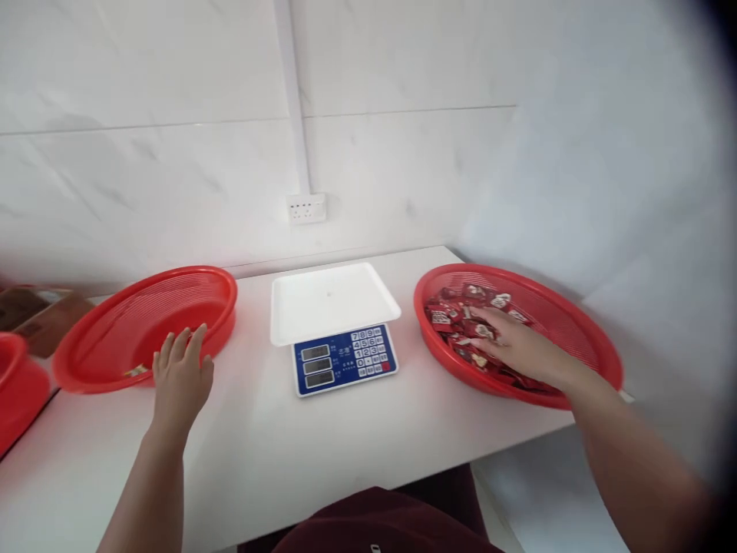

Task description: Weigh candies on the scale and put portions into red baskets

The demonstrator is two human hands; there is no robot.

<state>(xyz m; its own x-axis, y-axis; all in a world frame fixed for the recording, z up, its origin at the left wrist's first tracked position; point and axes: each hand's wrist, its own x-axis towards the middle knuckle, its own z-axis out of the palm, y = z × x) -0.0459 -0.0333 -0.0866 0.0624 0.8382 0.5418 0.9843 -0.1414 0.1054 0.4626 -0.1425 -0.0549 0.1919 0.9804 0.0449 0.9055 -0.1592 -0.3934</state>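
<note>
My left hand [181,376] is at the near rim of the left red basket [227,326], its fingers spread with nothing in them. A small yellowish packet [137,370] lies inside that basket. My right hand [515,346] reaches into the right red basket [599,361], among red wrapped packets [446,315] with white print. Its thumb and fingers are apart and rest on the packets; some fingertips are hidden among them. Between the baskets stands a digital scale [345,361] with a blue keypad panel. Its white weighing tray [328,299] has nothing on it.
Both baskets and the scale stand on a white table [357,438] against a marbled wall [173,177]. A wall socket [307,208] is behind the scale. At the far left are another red container [20,392] and a brown cardboard box [49,319].
</note>
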